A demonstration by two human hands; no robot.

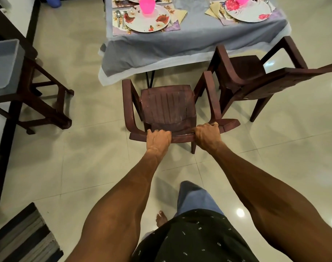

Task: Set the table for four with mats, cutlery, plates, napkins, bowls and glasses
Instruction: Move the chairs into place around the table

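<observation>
A brown plastic armchair stands just short of the table's near edge, facing it. My left hand and my right hand both grip the top of its backrest. Beyond it, the table carries a grey cloth. On the left, a floral plate lies on a mat with a pink glass on it, cutlery to its left and a yellow napkin to its right. Another floral plate lies at the right with a napkin.
A second brown armchair stands to the right, its seat near the table corner. A brown stool at the left carries a grey plastic bin. A striped rug lies at the lower left on the glossy tiled floor.
</observation>
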